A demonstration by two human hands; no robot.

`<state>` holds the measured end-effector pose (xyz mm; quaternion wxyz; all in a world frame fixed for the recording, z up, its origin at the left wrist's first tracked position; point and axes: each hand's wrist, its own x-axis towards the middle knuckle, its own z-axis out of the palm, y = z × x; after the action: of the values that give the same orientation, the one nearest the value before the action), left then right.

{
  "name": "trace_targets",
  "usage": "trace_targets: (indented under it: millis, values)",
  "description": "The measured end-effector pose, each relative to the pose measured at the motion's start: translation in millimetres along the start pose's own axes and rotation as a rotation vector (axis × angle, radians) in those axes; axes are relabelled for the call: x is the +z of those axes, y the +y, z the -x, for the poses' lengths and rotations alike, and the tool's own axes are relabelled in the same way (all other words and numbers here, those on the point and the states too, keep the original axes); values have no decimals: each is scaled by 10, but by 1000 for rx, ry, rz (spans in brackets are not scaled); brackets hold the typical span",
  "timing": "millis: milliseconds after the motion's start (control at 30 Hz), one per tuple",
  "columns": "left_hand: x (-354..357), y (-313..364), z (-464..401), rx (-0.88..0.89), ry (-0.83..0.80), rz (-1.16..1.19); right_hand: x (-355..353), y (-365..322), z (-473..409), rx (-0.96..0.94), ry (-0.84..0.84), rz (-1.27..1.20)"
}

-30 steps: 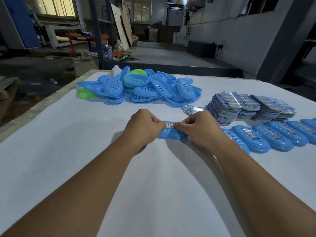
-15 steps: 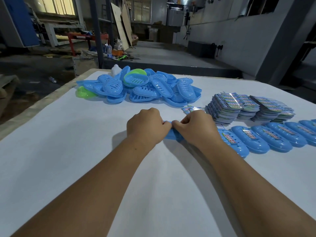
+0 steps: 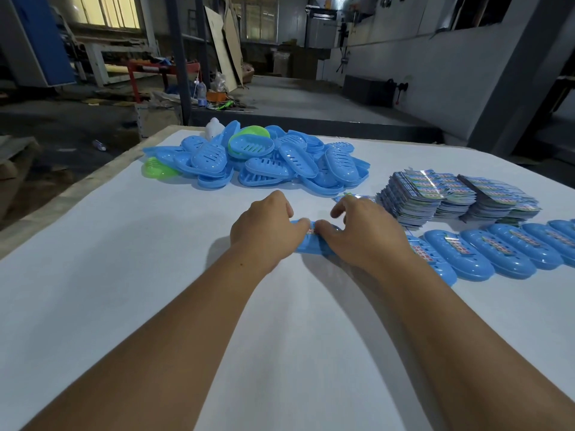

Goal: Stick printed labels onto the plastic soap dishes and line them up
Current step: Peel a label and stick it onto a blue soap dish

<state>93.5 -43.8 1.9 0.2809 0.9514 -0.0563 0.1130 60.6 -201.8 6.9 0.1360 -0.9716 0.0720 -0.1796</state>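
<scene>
On the white table (image 3: 130, 275) a blue soap dish (image 3: 306, 246) lies between my two hands, and a strip of its printed label (image 3: 311, 230) shows on top. My left hand (image 3: 264, 227) grips the dish's left end, thumb on top near the label. On the right end rests my right hand (image 3: 357, 236), its thumb pressing beside the label and its fingers lifted and spread. To the right runs a row of labelled blue dishes (image 3: 466, 255). Behind that row stand stacks of printed labels (image 3: 426, 194).
A pile of unlabelled blue dishes (image 3: 280, 164), with green ones (image 3: 249, 136) among them, lies at the far middle of the table. A white bottle (image 3: 214, 127) stands behind it. The table's left edge (image 3: 62, 200) drops to the workshop floor.
My right hand's fingers have lifted off and spread, and the label shows between the thumbs again. The left hand keeps its grip on the dish.
</scene>
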Motion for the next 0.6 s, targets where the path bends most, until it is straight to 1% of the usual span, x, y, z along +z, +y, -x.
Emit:
trace_targets:
  millis: [67,133,200,267,367,433,600]
  values:
    - [-35,-43,-31,-17,39,44,3,-29,17,-133,-12,-131]
    - [-88,-98,-67,-12,125,1,-13,-73,57,-240,-73,-231]
    - [-134,-158,-89,-3,198,-99,-30,-103,105,-315,-166,-225]
    - [-162,-206,-90,-1,191,-185,-53,-112,139,-349,-212,-151]
    - [-139,-253,-93,-4,86,-256,-111,-102,182,-313,-202,-95]
    - [-121,-273,-104,-32,26,-249,-144,-77,201,-262,-223,-60]
    - [-140,-293,-113,-63,6,-167,-260,44,212,-136,-238,90]
